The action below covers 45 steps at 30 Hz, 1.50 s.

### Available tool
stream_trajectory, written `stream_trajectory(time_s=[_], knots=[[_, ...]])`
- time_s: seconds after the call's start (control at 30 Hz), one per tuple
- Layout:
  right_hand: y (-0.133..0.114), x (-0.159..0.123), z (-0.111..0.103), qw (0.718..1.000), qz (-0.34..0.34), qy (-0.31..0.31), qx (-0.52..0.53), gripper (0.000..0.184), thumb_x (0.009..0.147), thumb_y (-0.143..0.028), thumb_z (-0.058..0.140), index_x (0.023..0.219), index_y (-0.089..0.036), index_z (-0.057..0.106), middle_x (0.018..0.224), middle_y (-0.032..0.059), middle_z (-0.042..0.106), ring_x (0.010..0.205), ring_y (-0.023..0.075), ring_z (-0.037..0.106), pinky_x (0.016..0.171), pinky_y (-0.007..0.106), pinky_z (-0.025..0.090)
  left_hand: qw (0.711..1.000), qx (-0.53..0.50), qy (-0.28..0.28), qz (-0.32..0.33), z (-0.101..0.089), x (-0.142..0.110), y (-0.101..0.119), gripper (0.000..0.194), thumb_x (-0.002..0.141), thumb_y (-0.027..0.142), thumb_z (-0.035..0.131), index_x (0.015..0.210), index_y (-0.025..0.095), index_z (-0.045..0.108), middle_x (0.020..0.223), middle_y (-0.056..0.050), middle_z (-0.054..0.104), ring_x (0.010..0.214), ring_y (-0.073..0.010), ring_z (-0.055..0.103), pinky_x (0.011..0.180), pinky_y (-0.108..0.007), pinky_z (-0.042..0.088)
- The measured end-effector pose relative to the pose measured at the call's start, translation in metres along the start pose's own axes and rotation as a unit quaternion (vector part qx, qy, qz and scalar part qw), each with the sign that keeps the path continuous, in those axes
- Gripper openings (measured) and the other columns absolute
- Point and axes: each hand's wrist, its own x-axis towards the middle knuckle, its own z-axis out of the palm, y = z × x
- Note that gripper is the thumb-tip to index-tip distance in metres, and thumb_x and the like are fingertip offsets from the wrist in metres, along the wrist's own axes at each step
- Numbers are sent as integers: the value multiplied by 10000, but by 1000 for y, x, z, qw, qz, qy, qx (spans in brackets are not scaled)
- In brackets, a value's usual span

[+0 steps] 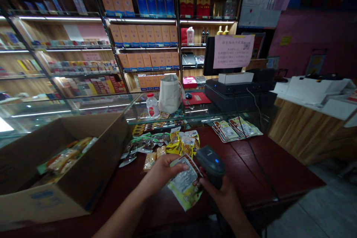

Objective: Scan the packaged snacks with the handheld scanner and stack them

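My left hand [166, 173] pinches a green and white snack packet [185, 184] by its upper edge, thumb lying across the front. Wrapped round a black barcode scanner [211, 161] with a lit blue light is my right hand [221, 193]; its fingers also meet the packet's right edge. The scanner's head is just to the right of the packet. Beyond my hands lie several yellow snack packets [174, 140], small bread-like packets [150, 161] and clear vacuum packs [145, 143]. Similar green and white packets [227, 131] are stacked farther right.
An open cardboard box [103, 160] holding packaged food stands at left on the dark red table [251, 171]. The scanner's cable [247, 141] crosses the right side. Behind are a glass counter, a bottle [152, 106], a cloth bag [169, 95] and a monitor [209, 57].
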Motion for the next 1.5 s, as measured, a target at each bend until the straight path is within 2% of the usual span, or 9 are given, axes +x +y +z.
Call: stream_trajectory(time_s=[0.07,0.2,0.3,0.37,0.53,0.7,0.87,1.03,1.5], knots=[[1,2,2,997,52,-27,47,594,644,-512,799,1079,-127,671,1044,119,725,989,296,683,910,395,523,998,-53,3,-23,-3,2,-1,455,697,513,767,868,99,688,793,-68,694,661,-149,610,617,-229,469],[2,6,9,974,150,-7,168,720,623,-484,842,1196,-129,587,1032,94,728,937,260,694,833,344,548,963,-245,102,-32,7,-6,-3,593,567,514,863,976,129,674,907,-71,708,729,-148,645,679,-235,517],[5,10,15,965,144,57,213,752,617,-490,848,1214,-138,557,1065,92,717,965,259,685,832,331,543,905,-406,126,-3,30,-21,-10,691,590,456,875,1162,167,617,1148,-111,671,989,-223,662,839,-310,544],[7,11,18,965,134,74,211,741,603,-516,846,1178,-137,572,1087,98,707,987,270,675,836,334,538,897,-428,102,-30,48,-29,-18,702,631,423,862,1216,154,583,1190,-143,650,985,-245,671,814,-332,559],[12,14,22,977,115,74,164,703,608,-598,799,1096,-125,618,1059,111,704,937,288,670,806,364,534,916,-365,101,-134,70,-27,-39,739,509,537,887,1035,112,590,793,-81,685,509,-133,599,471,-232,487],[15,20,9,992,73,63,86,589,706,-578,732,1091,-140,647,1110,109,701,1044,267,658,937,341,491,952,-234,161,-117,50,-9,-51,782,449,712,804,893,99,610,540,10,558,363,-58,403,354,-181,310],[1,11,-6,997,73,31,10,639,726,-682,654,1038,-125,633,784,84,706,730,229,673,726,310,510,966,-69,235,-87,29,-1,-57,795,488,824,664,808,97,627,445,27,460,361,-85,351,374,-214,266],[-20,-5,-3,989,72,-129,-3,573,832,-703,530,883,-135,591,685,60,652,620,167,621,623,261,481,967,41,250,-40,23,1,-70,653,699,755,543,790,114,635,494,3,486,452,-121,428,476,-229,335],[-24,-11,10,985,81,-150,34,539,846,-659,556,909,-124,566,620,15,586,483,119,547,492,215,404,920,233,314,29,14,-1,-82,391,856,484,501,673,149,586,638,-42,570,618,-149,511,610,-227,358]])
